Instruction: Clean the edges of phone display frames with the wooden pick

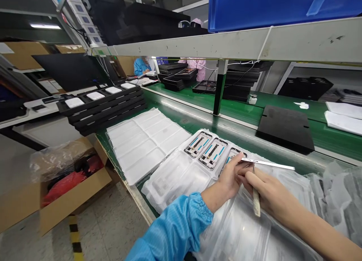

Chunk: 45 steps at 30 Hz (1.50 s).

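My left hand, in a blue sleeve, grips one end of a thin phone frame, held almost edge-on above the trays. Close against it, my right hand is closed around a slim hand tool with a pale, wrapped-looking handle; its tip is near the frame's underside and its exact kind is unclear. Below, a clear plastic tray carries phone frames with blue strips and dark flex cables. One of these frames is partly hidden by my left hand.
A stack of white blister trays lies on the green bench to the left, near black trays with white pieces. A black foam block sits behind right. An open carton stands on the floor. A shelf beam crosses overhead.
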Tool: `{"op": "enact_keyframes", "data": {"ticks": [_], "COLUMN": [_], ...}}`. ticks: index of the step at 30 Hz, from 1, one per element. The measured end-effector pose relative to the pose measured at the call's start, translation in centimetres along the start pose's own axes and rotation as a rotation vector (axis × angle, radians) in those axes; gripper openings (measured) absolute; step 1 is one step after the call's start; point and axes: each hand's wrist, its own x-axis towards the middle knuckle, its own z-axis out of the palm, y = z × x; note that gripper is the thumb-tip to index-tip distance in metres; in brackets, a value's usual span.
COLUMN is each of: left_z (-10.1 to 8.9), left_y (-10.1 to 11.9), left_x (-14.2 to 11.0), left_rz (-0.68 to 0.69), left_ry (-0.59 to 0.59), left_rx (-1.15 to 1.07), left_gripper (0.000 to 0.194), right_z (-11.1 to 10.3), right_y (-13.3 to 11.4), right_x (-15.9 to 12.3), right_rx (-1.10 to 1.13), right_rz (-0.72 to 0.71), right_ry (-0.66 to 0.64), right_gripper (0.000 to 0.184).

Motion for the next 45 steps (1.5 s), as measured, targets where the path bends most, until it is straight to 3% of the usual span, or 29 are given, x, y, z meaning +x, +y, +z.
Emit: {"op": "enact_keyframes", "data": {"ticks": [6,13,19,45], "left_z": [0.6,0.7,0.6,0.3], "left_y": [0.0,-0.2,-0.4,-0.5], "left_x": [-0.3,-0.3,-0.4,-0.3], "left_rz": [0.15,0.172,0.166,0.117], "left_ry": [0.054,0.112,0.096,0.06], "left_rx": [0.038,-0.032,-0.027,-0.004], "left_gripper": [0.047,0.045,0.041,0.042], "right_z": [-1.0,-1.4,-1.7,-1.3], "right_y": [0.2,1.1,1.0,1.1], "right_x": [0.5,0.5,0.6,0.8], "right_rx": [0.045,-0.043,0.012,-0.002], "right_rz": [0.034,0.081,0.158,0.105], "right_ry": [0.142,0.271,0.268,0.251], "right_gripper": [0.02,0.021,0.022,0.024]}}
